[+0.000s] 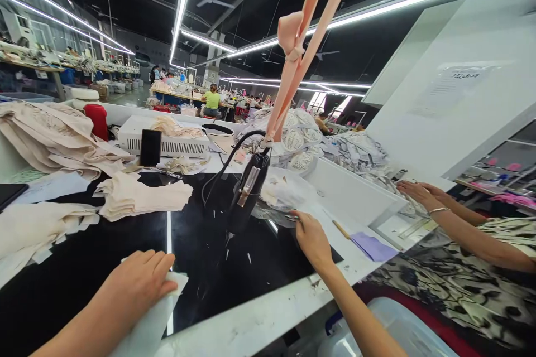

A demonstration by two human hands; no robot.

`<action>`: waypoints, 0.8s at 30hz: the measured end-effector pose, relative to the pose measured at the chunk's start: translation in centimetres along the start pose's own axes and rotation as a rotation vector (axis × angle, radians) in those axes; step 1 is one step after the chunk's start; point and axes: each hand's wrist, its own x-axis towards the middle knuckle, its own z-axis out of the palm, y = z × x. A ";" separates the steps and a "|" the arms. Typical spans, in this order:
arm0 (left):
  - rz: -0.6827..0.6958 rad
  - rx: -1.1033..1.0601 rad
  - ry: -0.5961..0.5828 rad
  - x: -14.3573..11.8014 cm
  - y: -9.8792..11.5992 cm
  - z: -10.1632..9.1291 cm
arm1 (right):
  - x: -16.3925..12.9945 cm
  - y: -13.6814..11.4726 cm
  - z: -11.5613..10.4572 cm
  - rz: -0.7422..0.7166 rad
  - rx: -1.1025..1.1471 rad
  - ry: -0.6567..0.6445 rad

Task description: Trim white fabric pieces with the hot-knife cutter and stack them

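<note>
My left hand [144,279] is closed over a pale, whitish stack of fabric pieces [146,321] at the front of the black glossy board [201,290]. Ahead and to the right, my right hand [312,240] has its fingers pinched together beside a clear plastic bag [287,189]. A thin, dark metallic bit shows at those fingertips, too small to name. Between the hands a black handheld electric tool [251,181] hangs tip down from a knotted peach strap [288,67], its cord looping left. White scraps lie scattered under its tip.
Cream fabric stacks [142,195] and a phone [151,148] stand at the back left, before a white vented box [167,136]. A purple cloth [372,245] lies at right. Lace cups [297,139] are heaped behind. A co-worker's hands [419,195] work at far right.
</note>
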 end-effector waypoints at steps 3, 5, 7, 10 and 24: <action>-0.110 -0.105 -0.081 -0.2 -0.2 -0.5 | 0.5 1.3 0.0 0.019 -0.133 -0.059; -0.186 -0.261 -0.155 -0.2 -0.1 -1.0 | 0.9 1.9 0.3 0.025 -0.206 -0.092; -0.258 -0.443 -0.228 -0.2 0.1 -1.7 | 1.1 2.3 0.6 0.033 -0.269 -0.116; -0.348 -0.657 -0.319 0.1 0.4 -2.6 | 1.4 2.9 0.8 0.057 -0.345 -0.146; -0.557 -1.276 -0.363 0.8 2.1 -3.0 | 1.1 3.9 -0.7 0.104 -0.230 -0.172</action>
